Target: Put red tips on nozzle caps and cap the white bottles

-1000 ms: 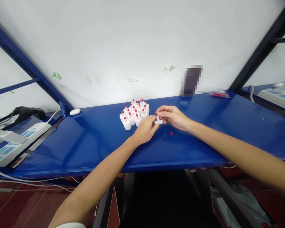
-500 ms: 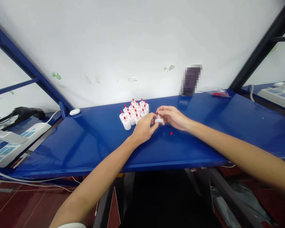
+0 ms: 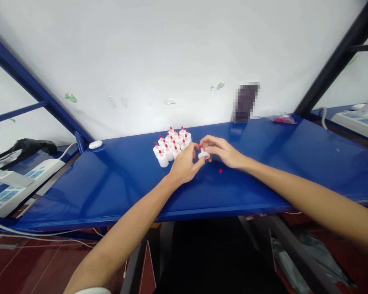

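Note:
Above the blue table, a white nozzle lid [image 3: 204,155] stands upright between my two hands. My left hand [image 3: 185,164] is closed, its thumb and fingers gripping the lid's left side. At the nozzle's tip is a small red tip cap [image 3: 201,146], pinched by the thumb and forefinger of my right hand [image 3: 224,152]. The other right fingers curl behind the lid and are partly hidden. On the tabletop below my right hand lies a loose red cap [image 3: 220,171]. Beyond my left hand stand several white bottles [image 3: 163,160] with red tips, grouped closely; my hand hides some.
A clear bag with red pieces [image 3: 283,119] lies at the back right of the blue table [image 3: 125,188]. A white oval object [image 3: 95,144] sits at the back left. Power strips [image 3: 21,185] are beyond the left edge, and a wall rises behind.
The red tip cap on the nozzle shows more fully now, as my right fingers have shifted slightly around it. The lid is tilted a little. The view has moved slightly.

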{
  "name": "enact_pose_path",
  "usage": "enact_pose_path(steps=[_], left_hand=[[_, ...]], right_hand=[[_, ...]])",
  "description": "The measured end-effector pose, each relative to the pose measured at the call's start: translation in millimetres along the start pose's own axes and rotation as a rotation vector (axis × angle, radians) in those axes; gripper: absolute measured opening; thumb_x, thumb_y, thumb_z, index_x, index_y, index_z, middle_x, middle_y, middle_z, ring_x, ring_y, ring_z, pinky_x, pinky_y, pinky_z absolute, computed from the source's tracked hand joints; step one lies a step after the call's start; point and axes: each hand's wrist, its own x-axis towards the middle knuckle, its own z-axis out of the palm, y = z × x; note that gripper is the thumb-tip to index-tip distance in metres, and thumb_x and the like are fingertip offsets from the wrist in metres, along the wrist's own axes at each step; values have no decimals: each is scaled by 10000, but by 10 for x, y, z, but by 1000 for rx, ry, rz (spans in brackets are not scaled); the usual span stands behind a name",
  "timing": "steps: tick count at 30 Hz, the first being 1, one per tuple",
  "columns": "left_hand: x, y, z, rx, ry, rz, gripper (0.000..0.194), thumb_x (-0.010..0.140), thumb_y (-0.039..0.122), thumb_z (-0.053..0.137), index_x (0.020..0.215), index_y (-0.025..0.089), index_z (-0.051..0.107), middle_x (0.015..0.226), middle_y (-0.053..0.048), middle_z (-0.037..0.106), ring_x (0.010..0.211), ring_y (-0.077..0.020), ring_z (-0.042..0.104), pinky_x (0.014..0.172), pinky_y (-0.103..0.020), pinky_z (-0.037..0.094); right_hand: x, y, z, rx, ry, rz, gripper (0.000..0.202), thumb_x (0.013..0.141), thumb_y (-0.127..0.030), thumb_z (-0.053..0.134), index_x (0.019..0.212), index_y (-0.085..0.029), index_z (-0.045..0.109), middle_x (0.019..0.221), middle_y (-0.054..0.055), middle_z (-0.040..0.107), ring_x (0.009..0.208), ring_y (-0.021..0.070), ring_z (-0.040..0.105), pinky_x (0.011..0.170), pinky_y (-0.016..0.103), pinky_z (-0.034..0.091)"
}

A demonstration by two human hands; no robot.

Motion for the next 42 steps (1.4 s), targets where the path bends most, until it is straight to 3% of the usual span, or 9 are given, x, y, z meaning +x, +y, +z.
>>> enact_pose_path(steps=[3,8,16,21,32,42], left_hand=[[-4,8,-4,-38,2,12,223,919,357,545,1061,197,486,755,21,496,689,-156,492,628,-287,360],[-13,-9,-7,-68,-13,28,265,938,382,517,1114,187,480,775,11,510,691,-159,494,631,-292,371],[-7,7,-45,-201,-139,104,379,940,544,499,1042,179,505,799,-1,537,664,-135,454,606,-277,370],[-4,52,-67,-244,-189,90,397,923,574,515,957,180,486,756,14,496,624,-119,420,574,-266,353],[18,31,-12,-142,-170,130,408,938,591,466,857,193,423,689,28,459,599,-125,409,574,-286,314],[13,46,41,-184,-129,147,436,943,614,434,830,193,416,703,21,437,628,-130,397,581,-281,302]], right_hand=[[-50,-48,-57,-216,-77,-130,310,893,-422,624,1111,-209,563,880,7,613,690,135,569,648,282,471],[-68,-108,-82,-399,-84,-191,334,888,-437,641,1116,-208,555,876,11,632,667,133,566,632,274,450],[-67,-167,-60,-338,-98,-217,268,834,-408,668,980,-191,612,783,10,644,677,153,561,660,290,458],[-69,-174,-47,-344,-102,-210,185,784,-294,651,938,-197,619,750,-6,644,662,151,565,652,291,458],[-70,-155,-32,-265,-78,-195,136,713,-242,639,838,-190,623,679,-31,586,601,124,502,597,268,417],[-61,-121,-37,-138,-77,-124,133,706,-249,692,811,-182,645,682,-34,575,624,118,487,605,267,400]])
